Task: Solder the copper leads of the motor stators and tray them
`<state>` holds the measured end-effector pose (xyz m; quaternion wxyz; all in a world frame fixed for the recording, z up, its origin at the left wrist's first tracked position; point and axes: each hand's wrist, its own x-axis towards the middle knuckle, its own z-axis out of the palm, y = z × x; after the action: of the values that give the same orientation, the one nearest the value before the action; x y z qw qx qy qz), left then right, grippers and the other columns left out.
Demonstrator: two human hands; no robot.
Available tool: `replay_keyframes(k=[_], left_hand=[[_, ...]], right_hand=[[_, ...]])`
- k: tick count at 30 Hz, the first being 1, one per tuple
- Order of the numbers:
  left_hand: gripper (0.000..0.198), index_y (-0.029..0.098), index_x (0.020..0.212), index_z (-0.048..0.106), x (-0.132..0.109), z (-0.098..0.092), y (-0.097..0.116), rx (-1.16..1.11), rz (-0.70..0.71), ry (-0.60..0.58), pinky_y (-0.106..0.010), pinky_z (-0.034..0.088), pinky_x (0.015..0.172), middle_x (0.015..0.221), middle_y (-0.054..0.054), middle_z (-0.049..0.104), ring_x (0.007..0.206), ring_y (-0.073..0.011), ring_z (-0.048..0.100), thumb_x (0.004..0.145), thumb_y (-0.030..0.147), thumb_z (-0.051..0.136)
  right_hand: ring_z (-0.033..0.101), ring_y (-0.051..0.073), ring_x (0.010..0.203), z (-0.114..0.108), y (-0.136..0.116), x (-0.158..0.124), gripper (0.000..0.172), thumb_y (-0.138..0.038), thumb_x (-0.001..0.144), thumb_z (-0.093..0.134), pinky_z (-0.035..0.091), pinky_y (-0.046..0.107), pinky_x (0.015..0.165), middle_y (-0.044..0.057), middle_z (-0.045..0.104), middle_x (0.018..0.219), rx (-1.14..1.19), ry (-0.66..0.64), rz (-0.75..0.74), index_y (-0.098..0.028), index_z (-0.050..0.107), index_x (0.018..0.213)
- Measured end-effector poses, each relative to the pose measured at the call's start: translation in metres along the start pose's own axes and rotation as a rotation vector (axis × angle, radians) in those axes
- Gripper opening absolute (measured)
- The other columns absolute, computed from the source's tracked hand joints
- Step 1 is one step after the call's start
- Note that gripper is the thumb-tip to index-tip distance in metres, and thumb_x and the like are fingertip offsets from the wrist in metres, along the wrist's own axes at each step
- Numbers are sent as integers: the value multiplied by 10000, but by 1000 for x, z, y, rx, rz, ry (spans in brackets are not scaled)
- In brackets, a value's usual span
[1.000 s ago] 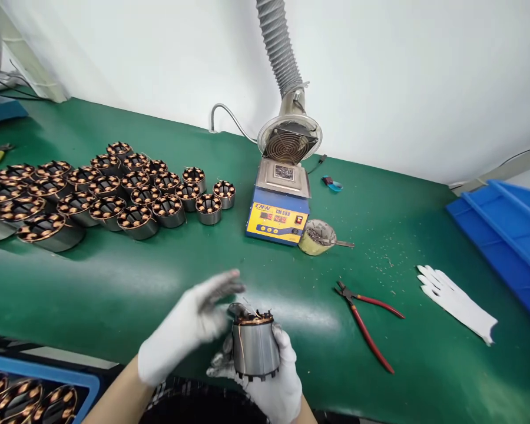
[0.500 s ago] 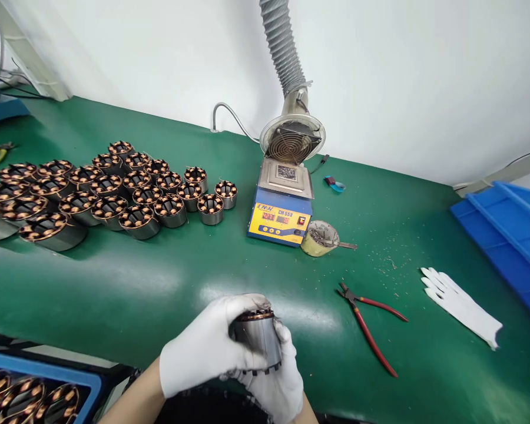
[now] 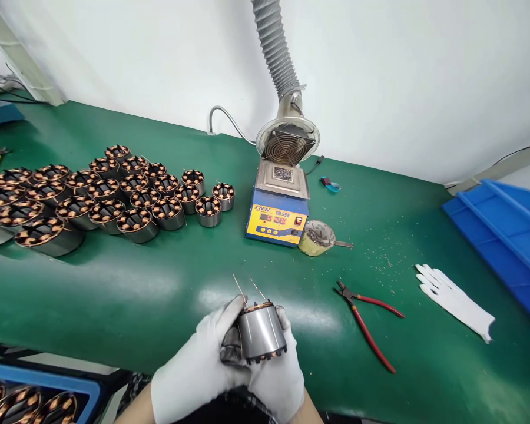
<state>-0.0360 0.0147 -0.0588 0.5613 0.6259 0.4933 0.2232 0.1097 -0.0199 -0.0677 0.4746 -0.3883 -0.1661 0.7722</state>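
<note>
A: What is held, and where?

B: A wound stator (image 3: 262, 333) is gripped low at the near edge of the table (image 3: 115, 288), between both gloved hands. The left hand (image 3: 198, 368) is wrapped round its side, fingers (image 3: 232, 312) closed at the rim; the right hand (image 3: 276, 377) is cupped beneath and behind, fingers closed on the steel shell. Two wire leads (image 3: 247, 288) are seen standing up from the copper windings.

A: Which step is judged to be in hand?

B: Lead dressing, it seems. Steady support and a fine pinch on each wire would be called for.

A: And the surroundings?

B: A green mat is laid against a white wall. More stators (image 3: 106, 194) are grouped far left; a solder pot (image 3: 278, 206) under a fume hose (image 3: 276, 53), red-handled cutters (image 3: 366, 321), a spare glove (image 3: 457, 300) and blue trays (image 3: 507, 218) are set right.
</note>
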Motion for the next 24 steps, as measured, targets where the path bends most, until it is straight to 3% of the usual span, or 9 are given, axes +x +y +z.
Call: replay_keyframes(k=[2,3,5,8,12,15,18,21,24], left_hand=[[861,229,1215,511,-1,3,8,109,29,6,-494,297,1060,1309,-106,521,1229,-334,415,397,112,751],[830,233,1185,535,0,3,15,57,3,-12,-474,378,1006,1239,-93,578,1140,-317,502,394,98,746],[611,222,1069,605,6,3,27,-197,-118,-24,-353,545,694,939,-36,694,730,-211,639,477,160,740],[172,154,773,679,18,1,35,-597,-202,205,-211,446,431,596,9,653,434,-96,516,642,264,699],[297,197,744,666,24,-6,25,-860,-25,478,-199,503,681,639,31,667,671,-113,618,612,449,752],[567,220,946,653,16,-6,23,-887,1,297,-265,501,795,888,-31,708,870,-183,634,522,584,752],[469,167,809,690,10,0,31,-714,-171,135,-255,492,596,766,-56,708,679,-180,620,467,461,820],[296,157,633,660,13,-8,32,-657,-154,462,-252,470,615,594,-6,648,609,-144,577,534,406,787],[364,186,747,653,14,-29,20,-791,-44,651,-270,474,738,664,15,661,696,-149,610,549,465,775]], right_hand=[[634,265,758,-1,1,-1,623,-761,686,391,500,422,635,49,682,859,101,-25,70,-272,606,1006],[634,258,737,-2,2,-1,612,-755,684,403,499,412,618,45,684,854,138,-46,102,-272,610,996],[628,211,654,-3,4,-3,617,-731,704,401,493,342,556,64,684,826,181,-94,131,-215,631,953],[599,126,539,-2,5,-5,623,-675,701,470,437,204,449,101,673,752,284,-180,206,-97,657,842],[578,107,439,-3,8,-7,637,-664,642,539,394,169,364,89,664,673,330,-198,187,-66,672,819],[583,131,443,-2,11,-5,629,-668,648,529,413,194,367,90,669,665,311,-135,155,-84,677,828],[614,174,527,-2,12,-5,565,-639,700,516,485,264,454,88,674,691,179,-47,100,-115,670,845],[652,229,640,-4,11,-9,510,-493,628,677,535,353,594,84,691,779,-101,3,-62,-149,632,1003],[658,260,859,-7,18,-13,734,-238,512,757,527,360,770,87,678,999,-375,133,-212,-177,524,1205]])
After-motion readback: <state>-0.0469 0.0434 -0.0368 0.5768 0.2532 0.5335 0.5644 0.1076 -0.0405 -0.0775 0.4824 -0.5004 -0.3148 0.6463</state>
